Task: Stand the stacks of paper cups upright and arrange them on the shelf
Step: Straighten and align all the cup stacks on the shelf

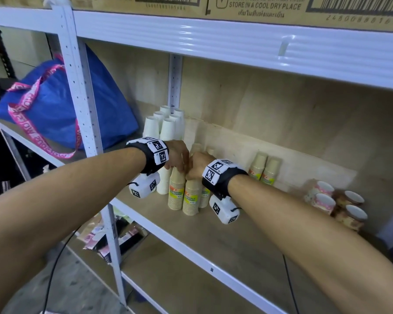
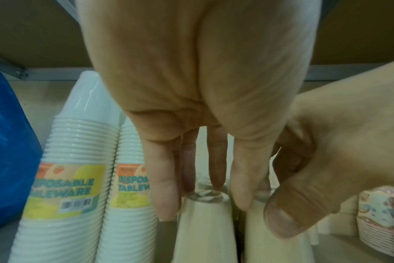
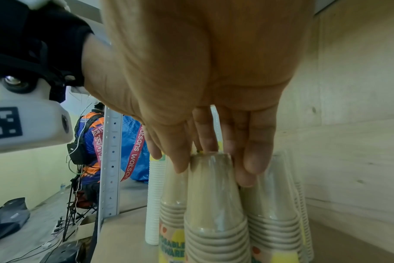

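A: Centre of the head view: a cluster of wrapped kraft cup stacks stands upright, rims down, on the wooden shelf. The left hand comes down on the top of the stack at the cluster's left; the wrist view shows its fingers reaching straight down around the upturned base, neither clenched nor plainly wrapped round it.

B: And the other?

A: The right hand sits just beside the left, on the next stack. From the right wrist, its fingers extend down either side of that stack's plastic-covered top, touching it; a firm grasp cannot be made out.

B: Around them?

A: Directly behind, toward the upper left, white cup stacks stand upright against the shelf's white post. To the right of centre, two more kraft stacks stand together against the back panel. Further right, patterned cup stacks lie on their sides, open rims facing the camera.

B: Beyond the shelf bay?

A: A blue bag with pink straps fills the neighbouring bay at left. Cardboard cartons line the shelf above, along the top edge of the frame.
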{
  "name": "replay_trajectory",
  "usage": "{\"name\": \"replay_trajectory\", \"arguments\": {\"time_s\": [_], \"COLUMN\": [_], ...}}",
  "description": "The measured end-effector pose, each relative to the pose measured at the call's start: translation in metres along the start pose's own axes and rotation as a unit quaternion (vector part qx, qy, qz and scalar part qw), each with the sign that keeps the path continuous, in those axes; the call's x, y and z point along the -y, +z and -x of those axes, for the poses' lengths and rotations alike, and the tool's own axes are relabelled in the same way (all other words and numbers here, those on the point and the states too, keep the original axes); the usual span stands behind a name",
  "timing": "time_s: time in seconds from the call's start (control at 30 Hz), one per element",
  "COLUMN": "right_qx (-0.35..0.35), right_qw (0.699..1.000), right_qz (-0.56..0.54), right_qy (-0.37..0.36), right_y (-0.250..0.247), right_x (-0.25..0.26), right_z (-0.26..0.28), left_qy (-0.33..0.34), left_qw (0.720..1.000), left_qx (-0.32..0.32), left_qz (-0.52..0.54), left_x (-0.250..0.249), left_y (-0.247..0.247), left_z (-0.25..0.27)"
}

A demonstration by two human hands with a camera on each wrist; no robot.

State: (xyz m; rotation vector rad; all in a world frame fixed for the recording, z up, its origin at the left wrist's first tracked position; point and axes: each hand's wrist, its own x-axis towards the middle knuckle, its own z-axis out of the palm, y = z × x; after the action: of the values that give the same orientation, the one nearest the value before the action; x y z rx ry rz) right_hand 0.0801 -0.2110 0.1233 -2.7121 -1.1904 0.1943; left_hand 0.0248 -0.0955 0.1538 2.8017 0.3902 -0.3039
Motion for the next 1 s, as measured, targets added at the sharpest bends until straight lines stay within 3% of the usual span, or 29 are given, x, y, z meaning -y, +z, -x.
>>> {"name": "replay_trajectory", "arguments": {"time_s": [0.17,0.63,0.8,1.0], "right_qx": [0.000,0.054,0.078,0.099], "right_qw": [1.000,0.998,0.996,0.993], "right_qz": [0.016,0.014,0.041,-0.021], "right_qy": [0.012,-0.001,0.004,0.052], "right_y": [0.011,-0.007,-0.023,-0.043], "right_x": [0.007,0.003,-0.005,-0.036], "right_z": [-0.003,0.011,0.029,0.049], "left_qy": [0.010,0.020,0.039,0.085], "left_qw": [1.000,0.999,0.995,0.989], "left_qx": [-0.012,0.041,0.079,0.108], "left_qz": [0.015,0.000,-0.052,-0.053], "left_x": [0.002,-0.007,-0.027,-0.062], "left_y": [0.009,0.001,-0.008,-0.016], "left_z": [0.005,0.008,0.004,-0.004]}}
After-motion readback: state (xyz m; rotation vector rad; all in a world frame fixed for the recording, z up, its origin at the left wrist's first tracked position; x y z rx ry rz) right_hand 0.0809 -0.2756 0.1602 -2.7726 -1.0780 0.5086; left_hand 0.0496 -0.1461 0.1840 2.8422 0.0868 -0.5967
